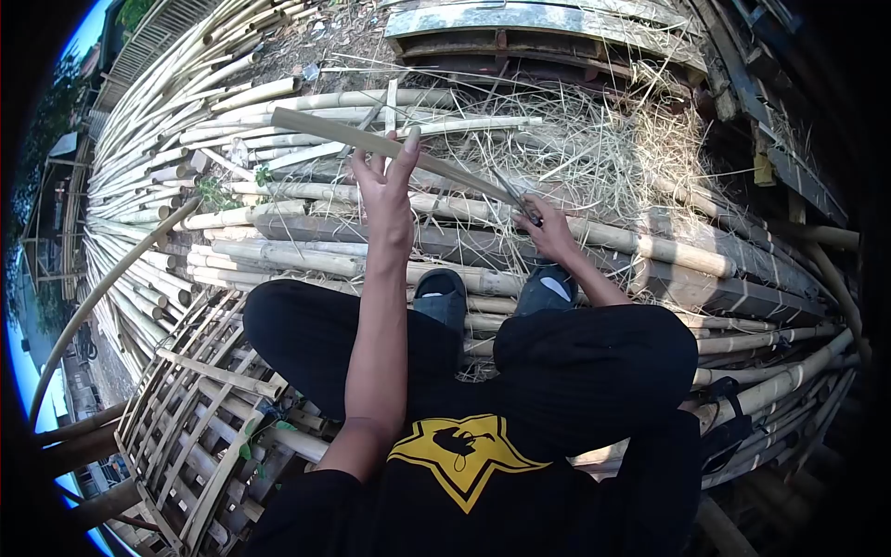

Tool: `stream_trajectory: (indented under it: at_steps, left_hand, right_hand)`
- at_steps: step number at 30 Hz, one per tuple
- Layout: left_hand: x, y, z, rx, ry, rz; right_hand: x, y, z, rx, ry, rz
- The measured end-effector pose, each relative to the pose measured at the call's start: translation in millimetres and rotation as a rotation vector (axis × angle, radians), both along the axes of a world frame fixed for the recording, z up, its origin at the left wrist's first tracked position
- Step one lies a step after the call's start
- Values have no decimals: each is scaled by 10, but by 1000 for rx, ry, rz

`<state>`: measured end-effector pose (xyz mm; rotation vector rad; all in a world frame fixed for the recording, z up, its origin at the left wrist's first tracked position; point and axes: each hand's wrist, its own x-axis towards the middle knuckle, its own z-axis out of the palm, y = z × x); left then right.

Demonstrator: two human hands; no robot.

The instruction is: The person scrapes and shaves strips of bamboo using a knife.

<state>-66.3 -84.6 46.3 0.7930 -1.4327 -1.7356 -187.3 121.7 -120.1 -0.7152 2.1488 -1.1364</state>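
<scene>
A long, flat bamboo strip (325, 129) slants across in front of me, its wide end up at the left and its other end down near my right hand. My left hand (388, 190) holds the strip near its middle, with the thumb and fingers around it. In my right hand (549, 228) is a knife (513, 195), its dark, narrow blade pointing up and left against the strip's lower end. The fingers partly hide the knife's handle, and whether the blade has cut into the strip cannot be made out.
Bamboo poles (306, 255) lie under my sandalled feet, with more stacked at the left. Pale shavings (594, 158) cover the ground ahead. A wooden pallet (548, 32) stands at the back. A woven bamboo lattice (200, 408) is at my left, and a curved pole (111, 278) rises there.
</scene>
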Motion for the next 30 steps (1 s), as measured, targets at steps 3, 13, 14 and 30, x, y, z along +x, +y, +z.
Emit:
stream_trajectory:
  at_steps: [3, 13, 14, 30]
  left_hand:
    - [-154, -66, 142, 107, 349, -228]
    - [-317, 339, -6, 2, 471, -141]
    - [-322, 336, -6, -1, 494, -206]
    - [-500, 538, -33, -184, 431, -240]
  right_hand:
    - [15, 15, -237, -47, 59, 13]
    - [203, 182, 136, 161, 44, -42]
    - [237, 211, 148, 88, 80, -72]
    - [506, 312, 300, 370, 275, -57]
